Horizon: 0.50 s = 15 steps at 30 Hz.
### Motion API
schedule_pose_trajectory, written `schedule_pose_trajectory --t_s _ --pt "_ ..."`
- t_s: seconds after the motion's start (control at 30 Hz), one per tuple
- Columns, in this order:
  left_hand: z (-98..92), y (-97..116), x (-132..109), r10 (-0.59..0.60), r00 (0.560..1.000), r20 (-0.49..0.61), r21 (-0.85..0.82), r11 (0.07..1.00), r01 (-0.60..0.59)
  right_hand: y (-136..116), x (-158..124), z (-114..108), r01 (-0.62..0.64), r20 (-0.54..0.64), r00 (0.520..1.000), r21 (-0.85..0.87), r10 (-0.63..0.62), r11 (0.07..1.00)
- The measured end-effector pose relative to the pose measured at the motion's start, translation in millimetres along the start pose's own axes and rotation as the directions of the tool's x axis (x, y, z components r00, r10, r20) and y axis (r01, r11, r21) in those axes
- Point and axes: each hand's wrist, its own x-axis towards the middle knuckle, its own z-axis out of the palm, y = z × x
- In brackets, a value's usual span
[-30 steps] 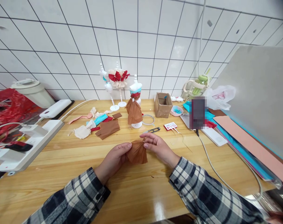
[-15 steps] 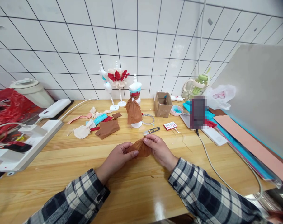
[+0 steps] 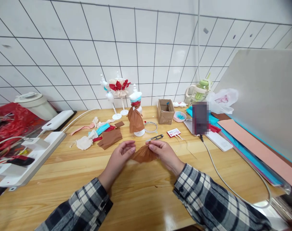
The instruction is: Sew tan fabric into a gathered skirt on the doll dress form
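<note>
A brown crepe-paper piece (image 3: pixel 144 155), gathered into a fan of pleats, is pinched at its top between the thumb and fingers of my right hand (image 3: pixel 166 154). My left hand (image 3: pixel 120 157) is beside the paper's left edge, thumb and fingers apart. Whether its fingertips still touch that edge is hard to tell. Just beyond lie thread snips (image 3: pixel 156 137). A small white dress form (image 3: pixel 135 95) stands farther back, wrapped in blue and red strips, with a gathered brown paper skirt (image 3: pixel 135 119). Flat brown paper (image 3: pixel 110 138) rests left of it among scraps.
Two more dress forms, one with a red-bowed cream dress (image 3: pixel 119 86), stand by the tiled wall. A cardboard box (image 3: pixel 165 111), pink dish (image 3: pixel 180 116), clear ring (image 3: pixel 150 127) and thread card (image 3: pixel 174 132) sit right of centre. A power strip (image 3: pixel 37 158) lies left; coloured sheets (image 3: pixel 247 144) lie right.
My left hand has moved left and loosened from the brown paper, its fingers spreading. My right hand keeps its pinch, and more of the pleated fan shows. The view has tilted slightly upward.
</note>
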Motion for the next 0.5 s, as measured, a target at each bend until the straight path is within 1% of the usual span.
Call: schedule_pose_trajectory --t_s 0.03,0.07,0.1,0.2,0.27,0.33,0.4,0.5 --pt "1.1 0 12 0.042 0.994 -0.104 0.093 0.995 -0.032 -1 2 -1 0.009 -0.002 1.000 -0.005 -0.009 1.000" --pt "3.0 0 26 0.075 0.979 -0.188 0.197 0.980 -0.037 -1 4 -3 0.015 0.002 1.000 -0.010 -0.015 1.000" --pt "5.7 0 40 0.086 0.971 -0.222 0.240 0.970 -0.031 -1 7 -4 0.018 0.009 1.000 -0.016 -0.018 1.000" --pt "16.6 1 77 0.127 0.957 -0.260 0.332 0.943 -0.035 2 12 -7 0.036 0.036 0.999 -0.055 -0.034 0.998" --pt "22.8 1 94 0.147 0.952 -0.270 0.391 0.920 -0.031 5 15 -8 0.066 0.054 0.997 -0.111 -0.060 0.992" --pt "25.7 0 101 0.161 0.949 -0.270 0.437 0.899 -0.028 4 15 -8 0.108 0.079 0.992 -0.170 -0.096 0.980" --pt "24.8 -2 100 0.184 0.951 -0.246 0.471 0.881 -0.048 -3 16 -7 0.162 0.103 0.984 -0.206 -0.143 0.965" --pt "20.3 -5 87 0.242 0.958 -0.155 0.492 0.860 -0.137 -28 19 0 0.262 0.130 0.963 -0.225 -0.237 0.939"
